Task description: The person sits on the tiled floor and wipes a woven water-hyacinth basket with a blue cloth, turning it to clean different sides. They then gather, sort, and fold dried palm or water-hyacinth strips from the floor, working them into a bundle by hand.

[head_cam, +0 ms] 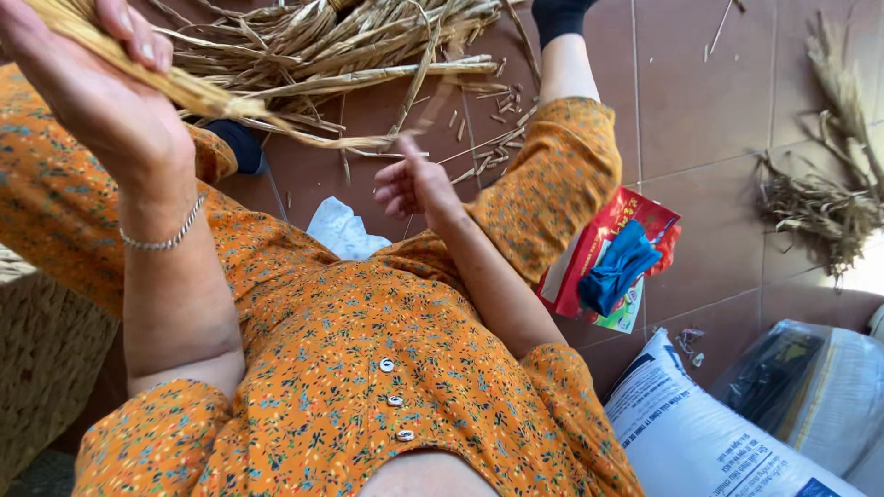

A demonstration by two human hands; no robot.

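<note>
Up at the top left of the view, the left hand (87, 87) is closed around a bundle of straw (189, 90), thumb and fingers wrapped tight over its thick end. The bundle's long axis slants down and to the right from that fist, thinning to a loose tip (368, 143) that ends just above the right hand (414, 184). So the straw lies up and to the left of the right hand, and the left hand is the one that has it. The right hand is half open, fingers loosely curled and one fingertip raised toward the tip; whether it touches a strand I cannot tell, and it holds nothing that shows.

The straw is pale gold, dry and flat-stemmed, pressed into a tight rope near the fist and fraying further along. Beyond it a bigger heap of straw (341, 41) lies on the tiled floor (700, 101), with short cut bits scattered near. Beside the right knee sits a red packet (594, 248) with a blue cloth (617, 267) on it, and a white sack (691, 433) lies lower right.
</note>
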